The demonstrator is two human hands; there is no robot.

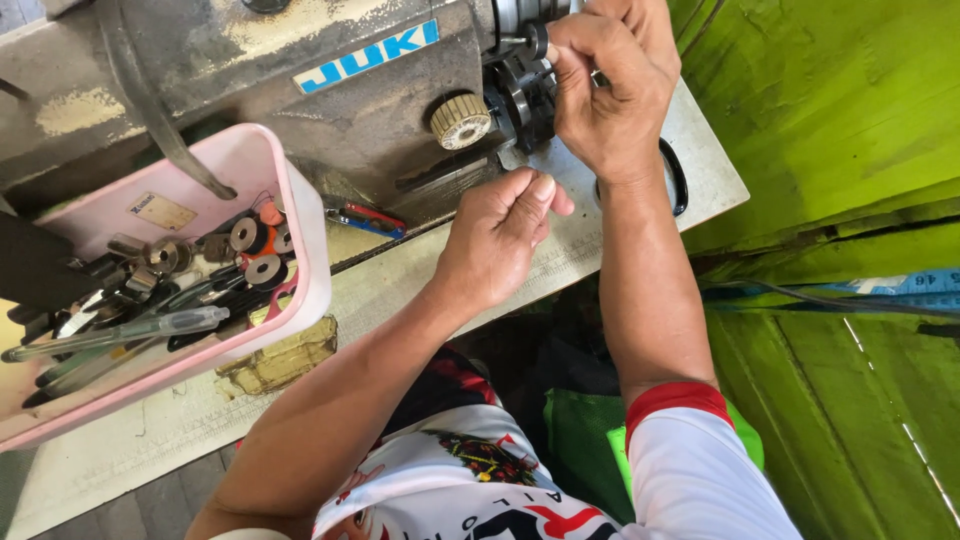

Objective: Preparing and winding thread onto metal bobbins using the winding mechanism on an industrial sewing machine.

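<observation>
A worn grey sewing machine (300, 90) is seen lying across the top of the view, its paint chipped and yellowed, mounted on a pale table (400, 290) whose front edge is marked with a printed ruler. Bright green fabric (850, 150) is spread to the right of the table. A pink plastic tray (300, 220) is set against the machine's left part and is filled with metal bobbins (255, 250), 1 clear pen (120, 335) and other small tools. At the machine's right end, a black handwheel assembly (520, 95) is found beside a ribbed cream dial (461, 121). The right hand (610, 90) is raised against that assembly, its fingers curled and pinched close together on a small part at the wheel; what exactly is gripped cannot be told, since the fingers cover it. The left hand (500, 235) is held just below the dial over the table edge, loosely closed with thumb laid against forefinger, and nothing is seen in it. A red-and-blue small tool (365, 218) is left lying by the machine's base.
</observation>
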